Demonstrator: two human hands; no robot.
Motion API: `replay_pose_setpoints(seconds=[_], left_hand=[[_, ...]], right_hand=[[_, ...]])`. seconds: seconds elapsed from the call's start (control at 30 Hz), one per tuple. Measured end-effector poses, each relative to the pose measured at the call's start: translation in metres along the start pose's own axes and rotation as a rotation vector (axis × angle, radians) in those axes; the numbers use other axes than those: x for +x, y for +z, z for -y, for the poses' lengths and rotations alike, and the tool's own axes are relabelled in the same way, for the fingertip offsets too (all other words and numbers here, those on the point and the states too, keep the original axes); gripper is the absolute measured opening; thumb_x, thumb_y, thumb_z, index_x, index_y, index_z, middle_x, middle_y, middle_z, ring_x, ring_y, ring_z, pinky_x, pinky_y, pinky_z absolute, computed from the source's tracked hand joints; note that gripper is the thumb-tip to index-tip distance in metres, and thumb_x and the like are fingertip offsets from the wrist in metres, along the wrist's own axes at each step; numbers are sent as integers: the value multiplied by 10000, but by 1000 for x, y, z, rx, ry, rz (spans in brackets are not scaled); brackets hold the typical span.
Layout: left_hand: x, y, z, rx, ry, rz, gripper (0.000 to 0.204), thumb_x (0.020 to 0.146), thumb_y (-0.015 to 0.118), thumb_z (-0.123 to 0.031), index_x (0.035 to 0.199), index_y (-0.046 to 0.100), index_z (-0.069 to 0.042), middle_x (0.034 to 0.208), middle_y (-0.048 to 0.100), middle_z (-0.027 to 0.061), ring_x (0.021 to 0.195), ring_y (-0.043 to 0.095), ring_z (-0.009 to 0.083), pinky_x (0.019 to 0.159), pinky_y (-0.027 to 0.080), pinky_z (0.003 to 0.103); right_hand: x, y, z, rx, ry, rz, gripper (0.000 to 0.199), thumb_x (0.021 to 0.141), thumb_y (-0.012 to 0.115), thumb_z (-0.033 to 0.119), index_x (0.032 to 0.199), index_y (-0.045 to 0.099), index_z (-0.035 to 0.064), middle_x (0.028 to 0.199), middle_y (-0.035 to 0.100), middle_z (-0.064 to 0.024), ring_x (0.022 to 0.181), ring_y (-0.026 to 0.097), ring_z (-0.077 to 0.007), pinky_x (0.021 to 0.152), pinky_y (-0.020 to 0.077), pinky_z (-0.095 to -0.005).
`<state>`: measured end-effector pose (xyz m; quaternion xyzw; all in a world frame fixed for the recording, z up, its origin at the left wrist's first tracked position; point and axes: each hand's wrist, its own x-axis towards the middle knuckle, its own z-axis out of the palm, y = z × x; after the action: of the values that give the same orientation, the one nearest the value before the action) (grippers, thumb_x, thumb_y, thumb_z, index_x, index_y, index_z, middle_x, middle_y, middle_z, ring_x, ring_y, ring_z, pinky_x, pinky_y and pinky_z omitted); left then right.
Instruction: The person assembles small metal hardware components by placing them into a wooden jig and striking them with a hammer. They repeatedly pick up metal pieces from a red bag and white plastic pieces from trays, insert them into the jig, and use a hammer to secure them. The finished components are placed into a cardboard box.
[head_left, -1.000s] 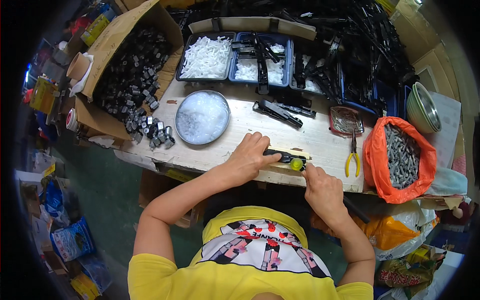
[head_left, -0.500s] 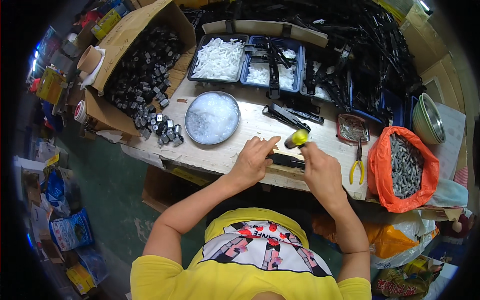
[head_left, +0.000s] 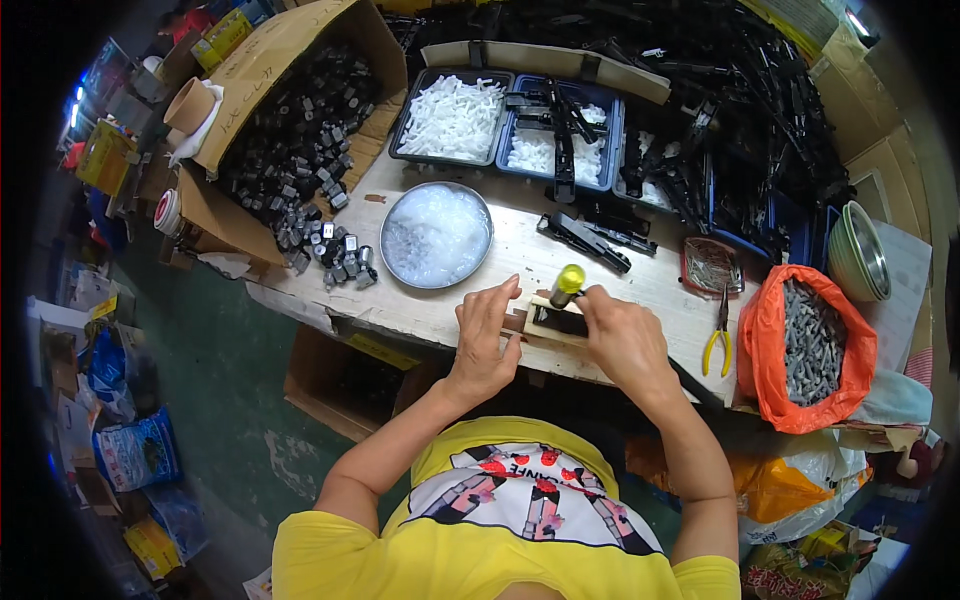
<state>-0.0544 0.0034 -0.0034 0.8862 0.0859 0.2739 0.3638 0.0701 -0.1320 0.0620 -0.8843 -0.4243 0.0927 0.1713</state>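
At centre, the hammer [head_left: 568, 285] shows a glossy, plastic-looking face. The table [head_left: 515, 228] is pale wood, rough along its worn edge. Right of centre, the pliers [head_left: 717, 352] have smooth grips beside a crinkled, shiny plastic bag [head_left: 757, 350]. Upper left, the carton [head_left: 245, 100] is matt cardboard; the round dish [head_left: 438, 287] has a metal rim.

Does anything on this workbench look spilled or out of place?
Possibly. At the left, small metallic pieces lie outside the cardboard box on the bench, as if spilled. Toward the back, black parts lie across white pieces in a blue tray, looking misplaced. Either may be deliberate.
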Motion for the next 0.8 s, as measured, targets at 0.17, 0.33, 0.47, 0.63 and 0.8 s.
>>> replay_pose_setpoints(seconds=[0.17,0.33,0.47,0.63,0.8], left_hand=[[7,6,-6,-44,-1,75,680,646,662,-2,1268,390,-29,1060,518,126,980,452,285,868,308,385],[28,26,-23,42,167,202,566,648,702,-55,1179,505,-48,1025,544,88,968,467,239,846,294,380],[37,45,-13,34,317,328,488,677,671,-37,1145,535,-39,987,554,94,936,489,234,820,322,367],[49,28,-19,-352,50,325,418,743,607,-2,1155,537,-24,979,557,122,859,547,240,742,425,345],[56,17,-23,-1269,-686,325,396,889,492,-105,1262,392,-19,989,555,122,840,612,213,726,518,296]], right_hand=[[-21,-1,-23,-10,122,-252,111,858,513,159,847,518,49,684,594,-156,590,575,-354,518,448,-439],[-47,16,-68,-184,316,-381,178,772,544,27,949,546,11,846,539,-133,768,546,-290,627,459,-374],[-62,34,-104,-166,230,-449,257,712,568,-17,967,534,-25,940,520,-168,899,492,-319,778,412,-398],[-78,14,-134,-371,474,-553,182,735,586,90,875,531,-15,972,502,-176,906,467,-346,778,393,-439],[-84,24,-160,-401,452,-512,176,766,543,144,804,491,-19,863,483,-184,854,461,-331,723,377,-443]])
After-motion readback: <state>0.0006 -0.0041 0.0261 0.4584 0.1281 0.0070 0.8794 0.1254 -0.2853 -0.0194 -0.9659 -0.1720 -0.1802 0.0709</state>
